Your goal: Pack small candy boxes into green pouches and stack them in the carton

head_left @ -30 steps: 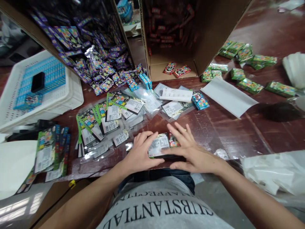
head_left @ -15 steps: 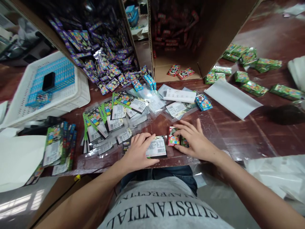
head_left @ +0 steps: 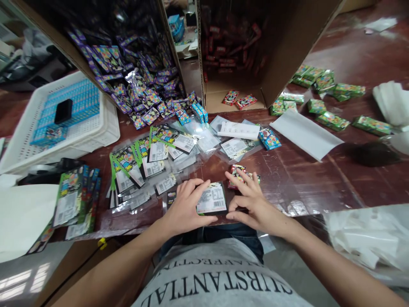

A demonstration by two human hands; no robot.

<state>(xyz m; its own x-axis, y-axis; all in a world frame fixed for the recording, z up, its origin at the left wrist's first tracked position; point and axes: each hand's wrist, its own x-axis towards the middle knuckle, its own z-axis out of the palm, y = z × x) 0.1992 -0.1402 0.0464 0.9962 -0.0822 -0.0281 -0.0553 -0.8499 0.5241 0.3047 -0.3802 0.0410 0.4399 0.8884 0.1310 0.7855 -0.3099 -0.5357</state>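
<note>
In the head view, my left hand (head_left: 187, 207) lies over the left part of a flat printed packet (head_left: 212, 199) with a barcode label, at the table's front edge. Its thumb runs along the near edge and its fingers along the far side, gripping it. My right hand (head_left: 251, 202) is open, fingers spread, with the thumb near or touching the packet's right edge; contact is unclear. Its forefingers reach over a small red box (head_left: 234, 181) and a small green box (head_left: 256, 178), partly hidden beneath them.
Bagged printed cards (head_left: 156, 151) fan out left of centre. Behind stand cartons of purple packs (head_left: 150, 96) and red boxes (head_left: 246, 101). A white crate (head_left: 108, 123) holds blue boxes. Green boxes (head_left: 332, 121), white paper (head_left: 306, 134) and a blue box (head_left: 270, 138) lie rightward.
My right hand has drawn back toward the packet's right edge, off the small red and green boxes, which now sit slightly farther off. My left hand stays on the packet.
</note>
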